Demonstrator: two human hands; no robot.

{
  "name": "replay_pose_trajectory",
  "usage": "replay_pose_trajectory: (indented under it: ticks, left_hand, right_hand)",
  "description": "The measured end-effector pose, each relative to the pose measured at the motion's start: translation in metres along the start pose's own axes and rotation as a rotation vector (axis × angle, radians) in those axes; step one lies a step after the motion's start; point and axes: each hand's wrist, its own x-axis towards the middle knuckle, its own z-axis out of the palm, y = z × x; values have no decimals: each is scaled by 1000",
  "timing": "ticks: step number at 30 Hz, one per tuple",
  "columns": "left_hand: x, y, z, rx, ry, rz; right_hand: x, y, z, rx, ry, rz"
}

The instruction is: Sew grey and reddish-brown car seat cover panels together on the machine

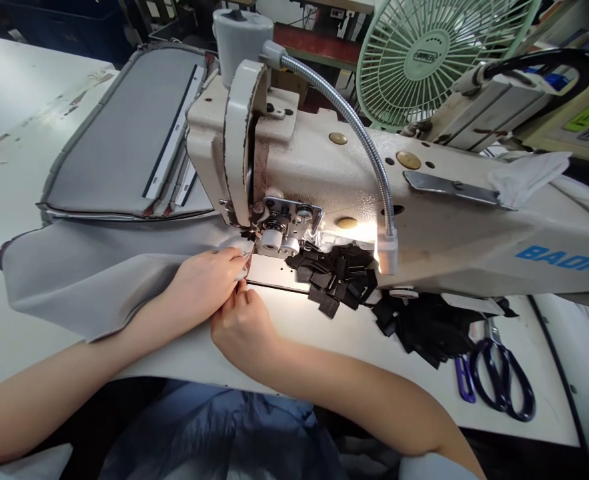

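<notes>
A cream sewing machine (354, 180) stands across the table, its needle area lit by a gooseneck lamp (387, 250). Grey fabric (99, 273) lies to the left of the needle and runs under my left hand (201, 283), whose fingers pinch the fabric's edge close to the presser foot (274, 240). My right hand (241, 323) is closed just below it, pinching the same fabric edge in front of the metal needle plate (274, 272).
A heap of small black tabs (339, 277) lies right of the needle, with more black pieces (424, 327) further right. Dark scissors (504, 377) and a purple clipper (464, 380) lie at the right front. A stitched grey panel (124, 133) rests behind; a green fan (424, 53) stands beyond.
</notes>
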Motion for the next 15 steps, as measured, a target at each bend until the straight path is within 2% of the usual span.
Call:
replay_pose_trajectory:
  ticks: [10, 15]
  left_hand:
    - [9, 1, 3, 29, 55, -76]
    - [13, 0, 7, 33, 91, -55]
  right_hand:
    - [2, 9, 16, 38, 62, 10]
    - [3, 12, 16, 26, 58, 11]
